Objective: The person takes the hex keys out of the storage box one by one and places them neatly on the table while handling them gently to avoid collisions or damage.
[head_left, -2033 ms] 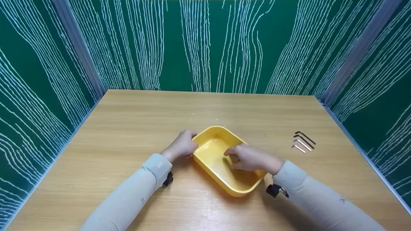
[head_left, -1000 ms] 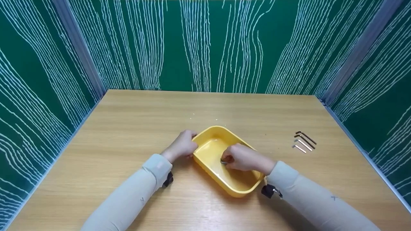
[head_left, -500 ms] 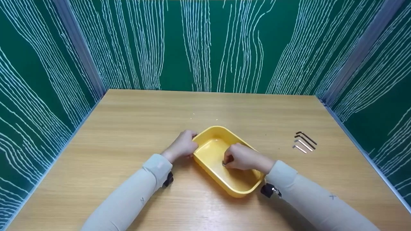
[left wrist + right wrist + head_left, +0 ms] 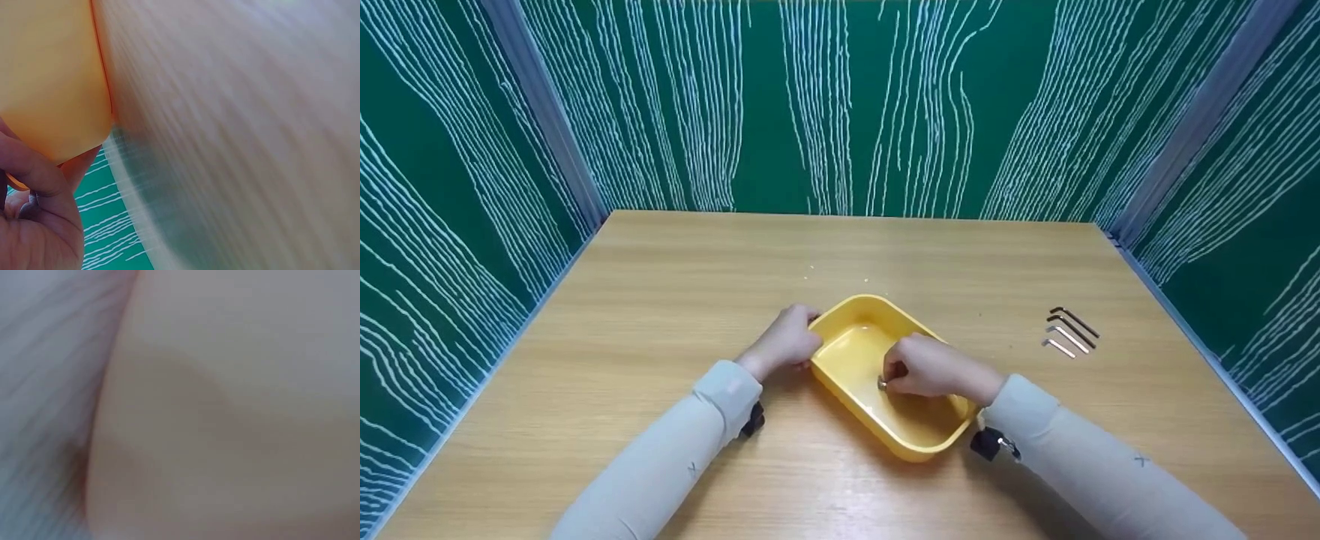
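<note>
A yellow rectangular bin (image 4: pixel 847 296) stands at a slant on the wooden table. My left hand (image 4: pixel 785 341) grips its left corner, thumb at the rim; the left wrist view shows the fingers (image 4: pixel 36 174) curled against the yellow wall (image 4: pixel 53 73). Inside the bin, low over its floor, my right hand (image 4: pixel 934 367) pinches a small shiny metal piece (image 4: pixel 882 383) between thumb and fingers. Only its end shows; the rest is hidden by the hand. The right wrist view is blurred and filled by the bin's pale wall (image 4: pixel 225 439).
Several L-shaped hex keys (image 4: pixel 1071 331) lie side by side on the table (image 4: pixel 675 285), right of the bin, two dark and the others silver. Tiny white specks (image 4: pixel 865 280) dot the wood behind the bin. Green walls (image 4: pixel 765 112) with white lines enclose the table's back and sides.
Inside the bin, my right hand has lowered slightly and its fingers have closed on the metal piece, whose visible end has turned a little. The left hand and bin have stayed put.
</note>
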The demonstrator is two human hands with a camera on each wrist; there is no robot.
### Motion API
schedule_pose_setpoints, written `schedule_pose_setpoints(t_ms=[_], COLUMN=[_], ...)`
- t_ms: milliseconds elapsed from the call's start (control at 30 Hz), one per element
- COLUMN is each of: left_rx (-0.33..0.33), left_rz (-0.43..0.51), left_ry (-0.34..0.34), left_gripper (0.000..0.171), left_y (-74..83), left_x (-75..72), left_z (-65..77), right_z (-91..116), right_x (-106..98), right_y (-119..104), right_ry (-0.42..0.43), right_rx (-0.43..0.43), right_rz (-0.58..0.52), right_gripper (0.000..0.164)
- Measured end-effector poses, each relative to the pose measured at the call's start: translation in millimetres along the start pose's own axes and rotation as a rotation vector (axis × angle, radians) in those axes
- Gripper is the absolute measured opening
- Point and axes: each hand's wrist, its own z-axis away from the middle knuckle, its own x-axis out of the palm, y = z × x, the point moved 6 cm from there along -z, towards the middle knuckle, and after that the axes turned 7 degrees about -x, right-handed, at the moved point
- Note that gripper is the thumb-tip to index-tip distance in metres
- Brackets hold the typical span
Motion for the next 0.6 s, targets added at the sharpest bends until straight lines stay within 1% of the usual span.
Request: schedule_pose_setpoints(t_ms=[100, 200, 300, 367, 467, 600], left_rx=[0.000, 0.003, 0.004, 0.001, 0.000, -0.005], left_rz=[-0.004, 0.001, 0.002, 0.004, 0.003, -0.003], left_ry=[0.001, 0.000, 0.000, -0.001, -0.002, 0.001], left_gripper=[0.044, 0.045, 0.044, 0.044, 0.042, 0.039], left_y=[0.2, 0.7, 1.2, 1.0, 0.6, -0.3], left_x=[0.0, 0.0, -0.1, 0.0, 0.1, 0.0], left_z=[-0.6, -0.9, -0.5, 0.0, 0.2, -0.1], right_z=[0.4, 1.4, 3.3, 4.7, 7.0, 9.5], right_x=[-4.4, -9.1, -13.1, -15.9, -20.7, -28.4], right_y=[-3.0, -3.5, -2.2, -1.6, -1.1, -1.1], right_ry=[0.023, 0.046, 0.068, 0.085, 0.115, 0.171], right_rx=[-0.009, 0.024, 0.066, 0.077, 0.076, 0.041], right_rz=[-0.005, -0.021, -0.052, -0.073, -0.087, -0.077], right_gripper=[0.007, 0.009, 0.007, 0.005, 0.004, 0.004])
